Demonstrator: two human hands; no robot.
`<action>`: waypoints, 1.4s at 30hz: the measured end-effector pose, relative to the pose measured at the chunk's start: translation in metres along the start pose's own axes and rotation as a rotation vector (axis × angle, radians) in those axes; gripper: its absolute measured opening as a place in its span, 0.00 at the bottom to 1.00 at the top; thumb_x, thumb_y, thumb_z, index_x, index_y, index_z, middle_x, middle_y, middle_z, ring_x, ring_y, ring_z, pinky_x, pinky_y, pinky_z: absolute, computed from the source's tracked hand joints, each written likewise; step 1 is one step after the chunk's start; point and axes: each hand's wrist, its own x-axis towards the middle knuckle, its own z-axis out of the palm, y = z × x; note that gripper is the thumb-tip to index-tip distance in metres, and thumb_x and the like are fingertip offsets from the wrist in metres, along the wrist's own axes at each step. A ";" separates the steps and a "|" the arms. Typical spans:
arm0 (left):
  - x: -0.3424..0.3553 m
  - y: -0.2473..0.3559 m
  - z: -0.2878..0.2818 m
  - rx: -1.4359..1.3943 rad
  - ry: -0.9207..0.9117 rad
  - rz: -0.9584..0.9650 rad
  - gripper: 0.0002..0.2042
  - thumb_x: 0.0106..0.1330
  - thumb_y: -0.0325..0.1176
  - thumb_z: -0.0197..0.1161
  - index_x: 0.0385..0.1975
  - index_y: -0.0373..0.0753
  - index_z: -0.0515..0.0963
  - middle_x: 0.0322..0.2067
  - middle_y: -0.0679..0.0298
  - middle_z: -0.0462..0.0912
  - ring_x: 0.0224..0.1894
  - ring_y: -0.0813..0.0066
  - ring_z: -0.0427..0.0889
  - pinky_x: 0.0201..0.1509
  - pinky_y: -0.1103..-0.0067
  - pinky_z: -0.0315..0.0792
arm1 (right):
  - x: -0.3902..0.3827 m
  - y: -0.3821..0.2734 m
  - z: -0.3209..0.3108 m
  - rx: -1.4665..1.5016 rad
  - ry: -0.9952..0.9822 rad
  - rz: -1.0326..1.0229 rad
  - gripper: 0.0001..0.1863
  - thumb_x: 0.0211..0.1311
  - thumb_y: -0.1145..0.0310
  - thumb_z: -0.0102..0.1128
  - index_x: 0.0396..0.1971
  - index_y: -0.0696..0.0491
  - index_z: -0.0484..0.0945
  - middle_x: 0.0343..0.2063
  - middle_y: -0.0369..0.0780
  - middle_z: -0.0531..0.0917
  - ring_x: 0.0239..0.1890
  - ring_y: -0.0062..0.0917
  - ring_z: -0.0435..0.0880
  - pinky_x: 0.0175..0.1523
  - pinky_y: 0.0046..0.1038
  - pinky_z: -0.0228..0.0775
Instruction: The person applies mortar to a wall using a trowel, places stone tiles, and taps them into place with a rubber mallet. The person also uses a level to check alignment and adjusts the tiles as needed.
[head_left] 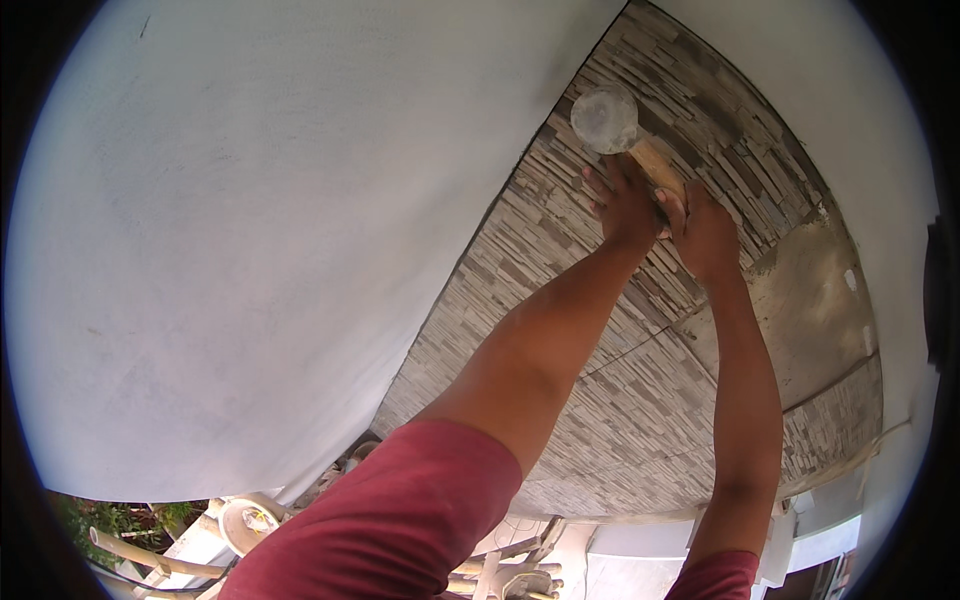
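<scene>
In the head view my right hand (pixel 707 230) grips the wooden handle (pixel 655 160) of a mallet with a round pale head (pixel 604 119), held over the stone-patterned grey-brown tiles (pixel 600 420). My left hand (pixel 625 205) is beside and just under the handle, its fingers spread against the tiled surface. The fingertips nearest the handle are partly hidden. To the right lies a bare, untiled cement patch (pixel 805 290) bordered by tiles.
A plain white surface (pixel 230 220) meets the tiles along a dark seam, and a white margin (pixel 895 300) runs along the right. Below are bamboo poles (pixel 150 560), a round pale container (pixel 245 522) and green plants (pixel 85 515).
</scene>
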 end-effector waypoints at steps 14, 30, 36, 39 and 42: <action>-0.016 -0.016 0.079 -0.015 0.176 0.180 0.41 0.70 0.52 0.51 0.74 0.37 0.40 0.75 0.47 0.35 0.75 0.36 0.31 0.73 0.44 0.42 | 0.005 -0.063 0.022 -0.437 -0.322 -0.487 0.34 0.65 0.43 0.55 0.57 0.58 0.73 0.57 0.53 0.77 0.56 0.42 0.80 0.49 0.42 0.81; -0.013 -0.009 0.091 -0.005 0.285 0.177 0.42 0.69 0.54 0.52 0.74 0.38 0.41 0.74 0.45 0.35 0.75 0.36 0.31 0.72 0.44 0.42 | 0.002 -0.059 0.028 -0.379 -0.419 -0.371 0.41 0.66 0.36 0.47 0.62 0.60 0.69 0.65 0.52 0.69 0.70 0.50 0.62 0.65 0.51 0.67; -0.008 -0.010 0.091 -0.003 0.339 0.175 0.43 0.68 0.55 0.52 0.74 0.38 0.41 0.74 0.45 0.35 0.75 0.36 0.31 0.72 0.43 0.42 | 0.009 -0.068 0.023 -0.425 -0.504 -0.340 0.42 0.67 0.36 0.45 0.64 0.60 0.68 0.66 0.53 0.66 0.70 0.50 0.61 0.65 0.50 0.68; -0.007 -0.013 0.099 0.004 0.338 0.168 0.43 0.68 0.55 0.52 0.74 0.38 0.41 0.74 0.44 0.35 0.75 0.36 0.31 0.72 0.43 0.42 | 0.011 -0.081 0.026 -0.414 -0.544 -0.292 0.42 0.67 0.35 0.44 0.64 0.59 0.67 0.67 0.53 0.64 0.69 0.52 0.63 0.64 0.50 0.68; -0.008 -0.009 0.096 0.004 0.379 0.179 0.43 0.68 0.55 0.53 0.74 0.38 0.41 0.74 0.44 0.35 0.75 0.36 0.31 0.71 0.43 0.42 | 0.010 -0.081 0.014 -0.461 -0.511 -0.403 0.43 0.67 0.34 0.44 0.66 0.57 0.66 0.68 0.53 0.63 0.68 0.52 0.64 0.64 0.49 0.69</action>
